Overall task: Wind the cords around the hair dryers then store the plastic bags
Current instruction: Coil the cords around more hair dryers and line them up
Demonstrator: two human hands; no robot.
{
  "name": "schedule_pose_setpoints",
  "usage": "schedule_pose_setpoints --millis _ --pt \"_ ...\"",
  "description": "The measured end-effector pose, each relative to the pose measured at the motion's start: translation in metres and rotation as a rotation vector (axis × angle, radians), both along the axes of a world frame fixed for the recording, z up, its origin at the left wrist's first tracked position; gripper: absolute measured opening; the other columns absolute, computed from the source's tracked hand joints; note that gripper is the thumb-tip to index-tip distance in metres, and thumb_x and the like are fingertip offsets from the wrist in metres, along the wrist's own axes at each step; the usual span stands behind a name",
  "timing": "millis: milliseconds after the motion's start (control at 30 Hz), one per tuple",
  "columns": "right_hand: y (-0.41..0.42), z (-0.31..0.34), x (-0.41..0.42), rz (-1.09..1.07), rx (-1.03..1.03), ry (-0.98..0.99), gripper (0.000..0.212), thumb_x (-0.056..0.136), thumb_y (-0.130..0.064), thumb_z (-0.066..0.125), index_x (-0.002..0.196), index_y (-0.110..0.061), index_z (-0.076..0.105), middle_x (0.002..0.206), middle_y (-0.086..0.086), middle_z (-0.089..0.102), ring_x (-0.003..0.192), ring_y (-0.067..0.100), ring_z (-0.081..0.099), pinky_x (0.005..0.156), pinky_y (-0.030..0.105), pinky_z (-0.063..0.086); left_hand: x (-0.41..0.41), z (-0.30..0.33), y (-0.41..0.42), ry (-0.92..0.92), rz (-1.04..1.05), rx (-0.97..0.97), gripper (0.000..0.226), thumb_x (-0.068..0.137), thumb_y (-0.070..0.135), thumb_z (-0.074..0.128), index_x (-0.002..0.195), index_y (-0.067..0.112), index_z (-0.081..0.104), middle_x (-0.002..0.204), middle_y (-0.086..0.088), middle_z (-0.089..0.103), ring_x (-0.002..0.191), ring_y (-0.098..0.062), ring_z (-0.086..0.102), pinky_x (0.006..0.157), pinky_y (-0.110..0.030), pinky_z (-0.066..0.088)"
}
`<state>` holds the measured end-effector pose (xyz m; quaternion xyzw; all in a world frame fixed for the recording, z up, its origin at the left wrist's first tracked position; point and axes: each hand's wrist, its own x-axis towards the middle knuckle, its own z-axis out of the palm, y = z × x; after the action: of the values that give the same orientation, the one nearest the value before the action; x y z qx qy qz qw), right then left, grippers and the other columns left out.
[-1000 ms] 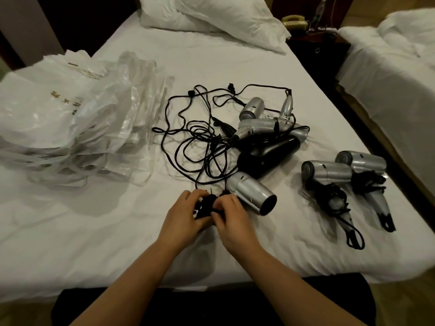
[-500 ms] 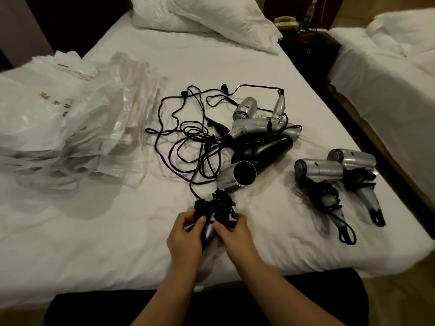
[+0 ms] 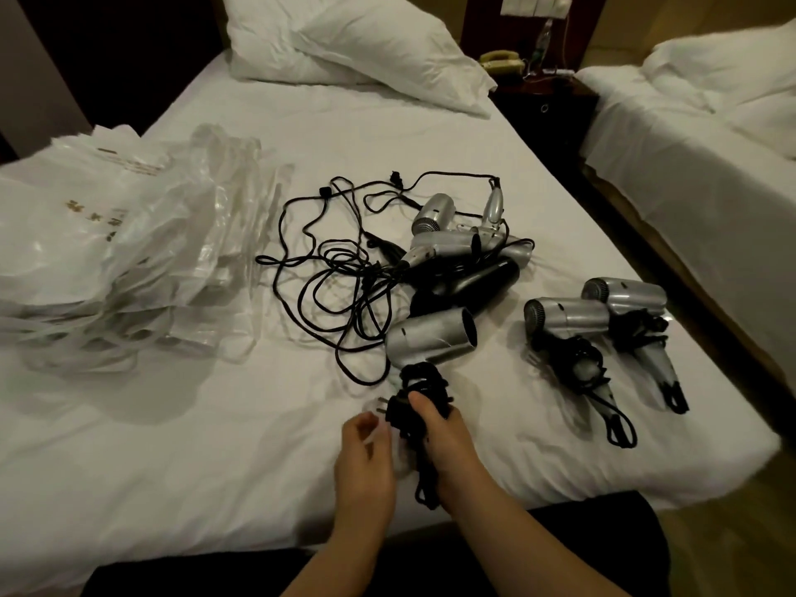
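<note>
Two hands worked: right hand (image 3: pixel 443 441) gripped the silver cord-wrapped hair dryer (image 3: pixel 430 344), left hand (image 3: pixel 366 458) fingers loosely curled beside its black plug (image 3: pixel 394 408).

1. The handle of the silver hair dryer with a black nozzle opening (image 3: pixel 430 343) is hidden under wound black cord (image 3: pixel 420 394) and the right hand (image 3: pixel 439 433).
2. The left hand (image 3: pixel 364 458), just beside that dryer's handle, is motion-blurred; its grip cannot be told.
3. The pile of translucent white plastic bags (image 3: pixel 107 252) is cut off by the left edge.
</note>
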<state>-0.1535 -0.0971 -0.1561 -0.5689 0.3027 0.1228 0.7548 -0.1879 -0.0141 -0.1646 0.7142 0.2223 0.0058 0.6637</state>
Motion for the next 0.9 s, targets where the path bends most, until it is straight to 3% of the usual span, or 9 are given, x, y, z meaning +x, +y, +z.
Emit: schedule_pose_setpoints --millis 67,133,333,467,600,767,900 --pt "-0.007 0.005 -0.006 0.021 0.087 0.017 0.032 0.089 -0.03 0.058 0.112 -0.007 0.06 0.089 0.013 0.069 0.064 0.019 0.064 0.048 0.024 0.045 0.01 0.006 -0.006 0.099 -0.042 -0.186 0.008 0.097 0.025 0.049 0.104 0.023 0.05 0.113 -0.005 0.062 0.104 -0.024 0.061 0.096 -0.044 0.048" --pt "-0.016 0.01 -0.01 0.073 0.113 0.016 0.03 0.092 -0.033 0.052 0.109 -0.012 0.062 0.096 0.012 0.07 0.072 0.019 0.066 0.053 0.024 0.045 0.013 0.015 -0.016 0.122 -0.146 -0.274 0.009 0.094 0.03 0.052 0.102 0.027 0.055 0.11 -0.003 0.066 0.103 -0.023 0.064 0.095 -0.048 0.049" --pt "-0.035 0.027 -0.011 0.102 0.216 0.002 0.028 0.094 -0.029 0.044 0.103 -0.01 0.063 0.086 0.009 0.065 0.071 0.017 0.057 0.055 0.025 0.036 0.017 0.034 -0.032 -0.002 -0.196 -0.337 0.016 0.094 0.022 0.055 0.102 0.035 0.06 0.104 0.006 0.069 0.099 -0.011 0.065 0.083 -0.029 0.051" --pt "-0.039 0.035 -0.01 0.119 0.188 -0.042 0.024 0.094 -0.022 0.042 0.094 -0.009 0.063 0.07 0.005 0.062 0.06 0.014 0.051 0.046 0.022 0.033 0.017 0.04 -0.037 -0.002 -0.096 -0.421 0.011 0.093 0.016 0.056 0.101 0.018 0.063 0.097 -0.008 0.072 0.092 -0.019 0.069 0.078 -0.032 0.054" --pt "-0.038 0.04 -0.009 0.115 0.177 -0.061 0.024 0.094 -0.02 0.042 0.096 -0.008 0.063 0.072 0.007 0.06 0.058 0.014 0.05 0.04 0.019 0.032 0.017 0.049 -0.038 -0.028 -0.059 -0.488 0.01 0.093 0.01 0.055 0.097 0.012 0.063 0.092 -0.012 0.072 0.084 -0.019 0.07 0.071 -0.027 0.052" --pt "-0.032 0.048 -0.009 0.06 0.255 -0.043 0.023 0.09 -0.019 0.042 0.096 -0.006 0.06 0.07 0.008 0.057 0.058 0.016 0.048 0.038 0.02 0.031 0.02 0.052 -0.035 -0.085 -0.048 -0.33 0.008 0.09 0.013 0.06 0.097 0.014 0.064 0.098 -0.011 0.068 0.091 -0.021 0.067 0.072 -0.027 0.051" --pt "-0.03 0.052 -0.011 0.069 0.224 -0.058 0.025 0.09 -0.019 0.042 0.098 -0.006 0.061 0.068 0.007 0.058 0.055 0.015 0.047 0.038 0.019 0.031 0.021 0.055 -0.03 -0.109 -0.041 -0.343 0.006 0.089 0.011 0.06 0.094 0.011 0.064 0.085 -0.008 0.068 0.089 -0.024 0.066 0.078 -0.033 0.051"
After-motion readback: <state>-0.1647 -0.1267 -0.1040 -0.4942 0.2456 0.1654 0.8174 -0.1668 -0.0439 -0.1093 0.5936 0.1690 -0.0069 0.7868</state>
